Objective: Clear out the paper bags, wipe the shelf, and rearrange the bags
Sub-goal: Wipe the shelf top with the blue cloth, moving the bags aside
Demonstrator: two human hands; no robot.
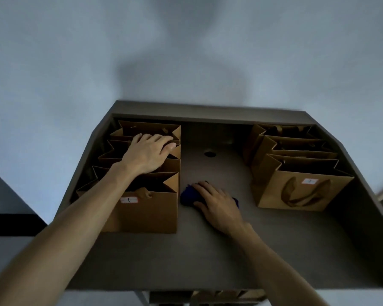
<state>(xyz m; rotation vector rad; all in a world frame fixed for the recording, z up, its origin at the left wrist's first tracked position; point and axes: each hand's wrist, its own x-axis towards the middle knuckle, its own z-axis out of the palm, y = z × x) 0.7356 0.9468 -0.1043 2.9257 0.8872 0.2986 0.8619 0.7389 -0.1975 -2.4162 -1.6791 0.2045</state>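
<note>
Paper bags (142,173) stand in two rows on a grey shelf (208,250), four at our left and three more bags (296,173) at our right, with a bare strip between them. Our left hand (146,151) lies across the open tops of the left row, fingers curled over the rim of a rear bag; whether it truly grips that rim or only rests there we cannot tell. Our right hand (217,202) presses a dark blue cloth (189,197) flat on the shelf just beside the front left bag, fingers spread over it, not clenched.

Risks, as we judge them: the left row is packed close, so a pull on one rim could drag or tip its neighbours, and the thin paper could crease or tear under the hand. A wide sweep of the cloth could nudge the front bag toward the shelf's near edge. A small round hole (209,154) sits in the surface behind the cloth, and the cloth could snag there.

All the bags are plain brown, upright, mouths open, sides folded inward; the front bag of each row bears a small white label, and the right one shows brown ribbon handles hanging down its face.
</note>
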